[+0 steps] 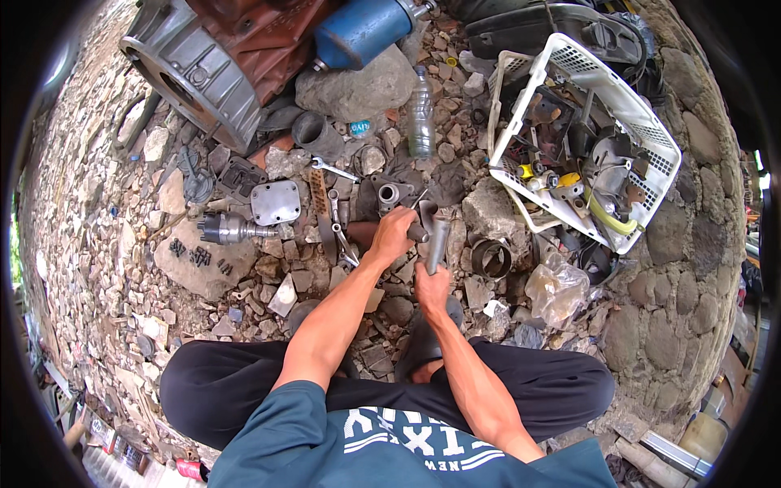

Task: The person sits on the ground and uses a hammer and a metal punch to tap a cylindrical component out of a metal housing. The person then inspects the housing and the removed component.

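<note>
My right hand (pixel 433 285) is closed around the lower end of a grey metal tube (pixel 438 244), which points away from me. Just left of it, my left hand (pixel 394 236) is closed, its fingers near a thin metal piece and a dark, short cylindrical part (pixel 417 233). What the left fingers grip is partly hidden. Beyond that hand, a metal part with a round bore (pixel 390 194) rests on the stones. Combination wrenches (pixel 335 169) lie to the left, beside a rusty perforated strip (pixel 320 195).
A white plastic crate (pixel 561 57) of used parts stands far right. A gearbox housing (pixel 195 77), a blue cylinder (pixel 362 34) and a clear bottle (pixel 421 114) are at the back. At left are a square metal cover (pixel 276 202), a splined shaft (pixel 228 228) and bolts on a flat stone (pixel 183 278).
</note>
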`<action>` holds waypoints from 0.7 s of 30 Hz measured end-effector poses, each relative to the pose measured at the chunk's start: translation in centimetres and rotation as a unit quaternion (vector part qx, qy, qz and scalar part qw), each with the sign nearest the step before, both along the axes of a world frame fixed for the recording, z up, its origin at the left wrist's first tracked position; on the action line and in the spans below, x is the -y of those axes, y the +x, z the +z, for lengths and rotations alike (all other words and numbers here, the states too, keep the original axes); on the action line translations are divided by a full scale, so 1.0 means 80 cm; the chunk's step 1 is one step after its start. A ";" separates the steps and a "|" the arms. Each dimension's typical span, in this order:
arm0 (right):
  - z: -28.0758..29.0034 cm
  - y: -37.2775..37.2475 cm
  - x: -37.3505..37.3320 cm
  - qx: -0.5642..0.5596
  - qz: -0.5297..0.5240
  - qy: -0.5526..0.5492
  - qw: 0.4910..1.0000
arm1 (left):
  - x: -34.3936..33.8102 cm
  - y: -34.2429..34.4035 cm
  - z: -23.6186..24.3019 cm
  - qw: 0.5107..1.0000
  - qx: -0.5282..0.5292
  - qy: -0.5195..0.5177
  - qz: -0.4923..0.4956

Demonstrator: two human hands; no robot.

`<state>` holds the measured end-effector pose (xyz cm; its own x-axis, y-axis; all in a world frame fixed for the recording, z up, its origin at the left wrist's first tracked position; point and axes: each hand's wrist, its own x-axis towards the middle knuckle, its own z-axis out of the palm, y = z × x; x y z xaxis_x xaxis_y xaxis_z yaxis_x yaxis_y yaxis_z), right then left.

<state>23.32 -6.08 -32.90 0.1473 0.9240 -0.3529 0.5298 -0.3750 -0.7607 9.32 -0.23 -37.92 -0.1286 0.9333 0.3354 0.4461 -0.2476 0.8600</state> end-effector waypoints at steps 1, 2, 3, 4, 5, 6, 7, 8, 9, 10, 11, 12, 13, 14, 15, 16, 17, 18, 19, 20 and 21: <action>-0.005 0.002 0.002 -0.022 -0.023 0.000 0.999 | 0.000 0.000 0.004 1.000 -0.004 0.000 -0.003; -0.008 0.005 0.008 -0.044 -0.046 0.001 0.998 | 0.002 0.001 0.008 1.000 -0.017 0.001 0.001; -0.012 0.008 0.011 -0.066 -0.069 0.001 0.995 | 0.002 0.003 0.012 1.000 -0.018 0.015 -0.003; -0.012 0.008 0.009 -0.084 -0.094 -0.018 0.992 | 0.002 0.006 0.019 0.999 -0.017 0.029 -0.008; -0.010 0.010 0.008 -0.076 -0.076 0.000 0.994 | 0.002 0.009 0.022 0.999 -0.017 0.042 -0.013; -0.008 0.014 0.006 -0.068 -0.059 0.017 0.996 | 0.000 0.012 0.021 0.999 -0.016 0.042 -0.026; -0.005 0.015 0.004 -0.061 -0.042 0.036 0.997 | -0.002 0.013 0.025 0.999 -0.014 0.044 -0.028; -0.005 0.015 0.005 -0.061 -0.044 0.031 0.997 | -0.004 0.015 0.029 0.998 -0.012 0.047 -0.031; -0.006 0.015 0.006 -0.061 -0.047 0.026 0.997 | -0.005 0.016 0.033 0.998 -0.010 0.049 -0.033; -0.005 0.014 0.005 -0.061 -0.048 0.023 0.997 | -0.007 0.017 0.031 0.998 -0.019 0.045 -0.030; -0.003 0.013 0.006 -0.058 -0.039 0.036 0.997 | -0.008 0.018 0.028 0.998 -0.028 0.040 -0.027; -0.002 0.013 0.006 -0.055 -0.030 0.050 0.997 | -0.009 0.019 0.025 0.998 -0.036 0.036 -0.023; 0.001 0.012 0.007 -0.053 -0.021 0.062 0.996 | -0.009 0.019 0.024 0.999 -0.034 0.027 -0.021; 0.004 0.011 0.007 -0.060 -0.018 0.054 0.997 | -0.008 0.018 0.023 0.999 -0.031 0.017 -0.018; 0.006 0.011 0.005 -0.062 -0.018 0.056 0.996 | -0.009 0.019 0.022 0.999 -0.029 0.008 -0.015; 0.009 0.009 0.005 -0.065 -0.020 0.057 0.996 | -0.009 0.019 0.026 1.000 -0.023 0.017 -0.012; 0.012 0.009 0.003 -0.068 -0.022 0.058 0.996 | -0.009 0.019 0.030 0.999 -0.016 0.027 -0.009; 0.015 0.009 0.002 -0.069 -0.028 0.066 0.995 | -0.010 0.020 0.033 0.999 -0.010 0.036 -0.006; 0.022 0.006 0.000 -0.071 -0.032 0.073 0.994 | -0.009 0.020 0.029 0.999 -0.008 0.035 0.001; 0.026 0.004 -0.002 -0.074 -0.036 0.079 0.993 | -0.009 0.020 0.024 0.999 -0.005 0.033 0.008; 0.027 0.003 -0.004 -0.084 -0.042 0.085 0.992 | -0.009 0.020 0.020 0.999 -0.003 0.032 0.016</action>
